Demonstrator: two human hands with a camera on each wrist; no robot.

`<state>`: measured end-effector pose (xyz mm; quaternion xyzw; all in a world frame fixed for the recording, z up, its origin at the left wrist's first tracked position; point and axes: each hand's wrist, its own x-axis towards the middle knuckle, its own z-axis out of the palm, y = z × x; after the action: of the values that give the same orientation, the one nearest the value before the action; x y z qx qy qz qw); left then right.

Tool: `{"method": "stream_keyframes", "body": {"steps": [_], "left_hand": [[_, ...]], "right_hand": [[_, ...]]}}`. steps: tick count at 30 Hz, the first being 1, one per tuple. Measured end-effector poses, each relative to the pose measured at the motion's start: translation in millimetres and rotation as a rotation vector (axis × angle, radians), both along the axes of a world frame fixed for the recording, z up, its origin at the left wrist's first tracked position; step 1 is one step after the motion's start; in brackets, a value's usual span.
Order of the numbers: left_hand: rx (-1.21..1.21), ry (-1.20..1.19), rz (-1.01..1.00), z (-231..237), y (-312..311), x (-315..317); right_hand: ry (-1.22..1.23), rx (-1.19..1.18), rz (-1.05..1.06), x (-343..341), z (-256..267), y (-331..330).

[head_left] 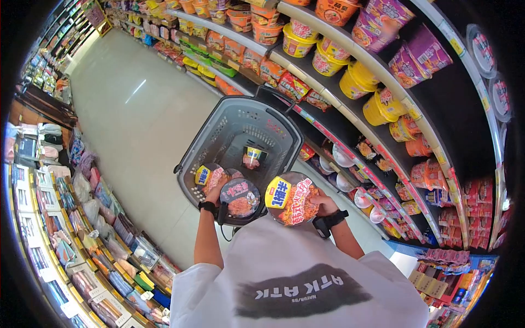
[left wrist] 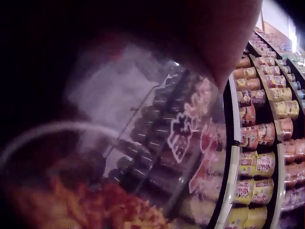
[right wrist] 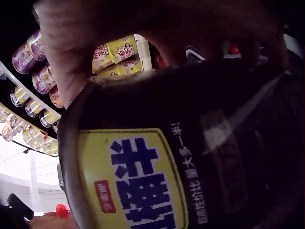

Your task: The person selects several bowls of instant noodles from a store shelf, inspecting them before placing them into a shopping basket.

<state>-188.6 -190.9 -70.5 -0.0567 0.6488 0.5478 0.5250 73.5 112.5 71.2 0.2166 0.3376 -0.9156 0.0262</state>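
In the head view my right hand (head_left: 326, 205) grips a large round noodle tub (head_left: 293, 199) at its edge, its printed lid with a yellow label facing up. My left hand (head_left: 216, 195) holds a round tub with a dark lid (head_left: 240, 198) in front of the body. Just beyond it, a tub with a yellow label (head_left: 206, 176) shows at the basket's near left; whether the hand touches it, I cannot tell. In the right wrist view the fingers curl over the rim of the dark tub (right wrist: 138, 176). A blurred clear lid (left wrist: 143, 124) fills the left wrist view.
A grey shopping basket (head_left: 219, 117) stands in front, with a small dark cup (head_left: 254, 157) inside. Shelves of noodle tubs (head_left: 377, 106) run along the right. Packaged goods (head_left: 82, 240) line the left, and the aisle floor (head_left: 131, 109) stretches between.
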Motion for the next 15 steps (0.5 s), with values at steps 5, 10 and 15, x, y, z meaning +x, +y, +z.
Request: {"method": "stream_keyframes", "body": {"steps": [5,10,15], "left_hand": [[-0.074,0.062,-0.074,9.9,-13.8,-3.4],[0.032,0.112,-0.084,45.6,-15.3,-3.5],[0.138,0.261,0.029,64.5,-21.9,-9.9]], "right_hand": [[-0.009,0.001,-0.008,-3.2,4.5,-5.5],[0.05,0.015,0.003,-11.4,3.5,-12.0],[0.07,0.022,-0.037,-19.6,18.7,-16.4]]}}
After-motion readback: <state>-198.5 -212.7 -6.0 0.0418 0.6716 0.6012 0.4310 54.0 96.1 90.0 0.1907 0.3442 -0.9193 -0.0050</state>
